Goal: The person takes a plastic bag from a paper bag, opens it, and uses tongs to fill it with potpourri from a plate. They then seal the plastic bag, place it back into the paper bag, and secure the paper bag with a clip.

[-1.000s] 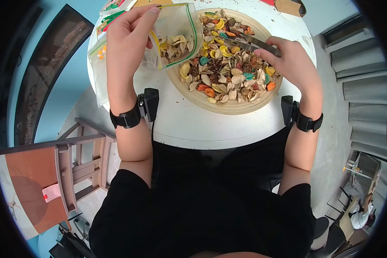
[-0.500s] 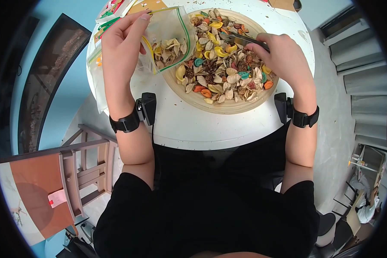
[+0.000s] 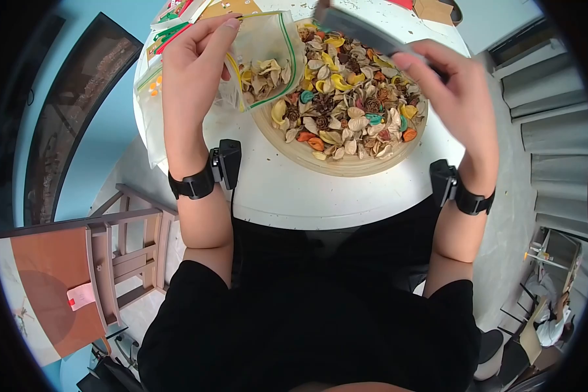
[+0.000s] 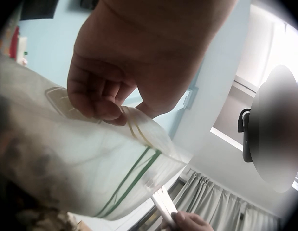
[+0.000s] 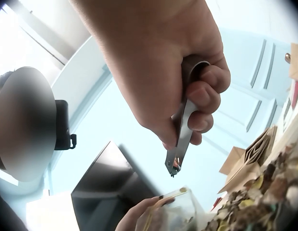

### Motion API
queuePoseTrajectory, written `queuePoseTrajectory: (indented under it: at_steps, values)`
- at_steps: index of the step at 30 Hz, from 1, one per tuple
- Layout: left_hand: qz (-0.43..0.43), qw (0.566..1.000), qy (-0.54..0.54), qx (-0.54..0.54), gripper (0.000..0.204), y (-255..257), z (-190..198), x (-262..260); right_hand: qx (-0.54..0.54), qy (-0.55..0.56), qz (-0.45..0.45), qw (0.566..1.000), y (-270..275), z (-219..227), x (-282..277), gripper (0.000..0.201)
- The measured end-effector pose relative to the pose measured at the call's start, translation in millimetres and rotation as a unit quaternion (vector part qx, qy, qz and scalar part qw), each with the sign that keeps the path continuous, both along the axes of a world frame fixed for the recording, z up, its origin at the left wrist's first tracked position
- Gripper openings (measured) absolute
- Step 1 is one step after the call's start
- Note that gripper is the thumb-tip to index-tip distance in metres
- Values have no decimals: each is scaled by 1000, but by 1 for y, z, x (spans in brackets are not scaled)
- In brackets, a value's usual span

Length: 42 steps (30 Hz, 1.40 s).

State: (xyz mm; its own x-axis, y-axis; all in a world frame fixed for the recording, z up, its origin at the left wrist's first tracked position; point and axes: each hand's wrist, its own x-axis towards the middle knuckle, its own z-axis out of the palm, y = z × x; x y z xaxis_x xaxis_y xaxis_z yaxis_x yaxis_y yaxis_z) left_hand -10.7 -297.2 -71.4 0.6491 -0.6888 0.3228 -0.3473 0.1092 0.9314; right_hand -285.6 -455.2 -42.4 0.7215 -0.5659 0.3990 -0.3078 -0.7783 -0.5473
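Observation:
My left hand [image 3: 199, 62] pinches the top edge of a clear zip bag [image 3: 264, 39] with green and yellow seal lines. Pale dried petals [image 3: 268, 78] lie inside it. Metal tongs [image 3: 362, 31] are gripped in my right hand [image 3: 460, 91], raised above a heap of potpourri [image 3: 356, 111]. Between the tips, the right wrist view shows a small dark and orange piece [image 5: 175, 168], too small to name. The heap of beige, yellow, orange and teal petals with small cones fills a round wooden plate [image 3: 346, 170]. The bag overlaps the plate's left side.
Another clear bag [image 3: 149, 124] with orange bits lies at the left of the white round table [image 3: 294, 206]. Colourful packets [image 3: 176, 13] sit at the back left, a brown paper bag [image 3: 436, 10] at the back right. A wooden chair [image 3: 127, 245] stands left.
My right hand has lifted the tongs up out of the potpourri, their tips now higher and nearer the bag's side. The left hand keeps hold of the bag, nearly unmoved.

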Motion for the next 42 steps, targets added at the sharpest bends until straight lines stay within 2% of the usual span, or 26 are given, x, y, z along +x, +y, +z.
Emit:
queuePoseTrajectory:
  at_steps: [1,4,8,9,12,13,17,22,25,28,34,37,42]
  values:
    - [0,1000,1,0,31,0,0,0,5,-23,23,999,12,0,7,31]
    - [6,1000,1,4,31,0,1,-1,31,25,9,999,28,2,16,33]
    - [8,1000,3,8,31,1,-1,0,37,-38,-61,997,2,3,7,39]
    - [7,1000,4,7,31,1,-1,0,36,-19,-98,994,-4,4,2,48]
    - [4,1000,4,4,31,1,0,0,3,148,-171,974,-20,3,-10,58]
    - [2,1000,3,3,31,1,0,1,29,202,-177,963,-24,3,-11,63]
    - [3,1000,0,1,31,1,0,1,57,250,-174,951,-35,-16,-14,64]
    - [5,1000,-2,4,31,0,-1,1,134,283,-162,936,-33,-11,-12,63]
    - [5,1000,0,5,31,-1,-2,1,131,275,-131,943,-29,-9,-13,61]
    - [7,1000,-3,8,32,-2,-2,0,120,270,-113,949,-28,-11,-13,58]
    - [6,1000,-6,8,32,-2,-1,1,-29,239,-120,963,-25,-25,-12,49]
    - [9,1000,-4,10,32,-2,-1,0,-69,269,-107,955,-17,-19,-4,44]
    - [9,1000,-1,9,32,-2,-1,-1,-66,254,-92,961,-25,-22,-5,39]
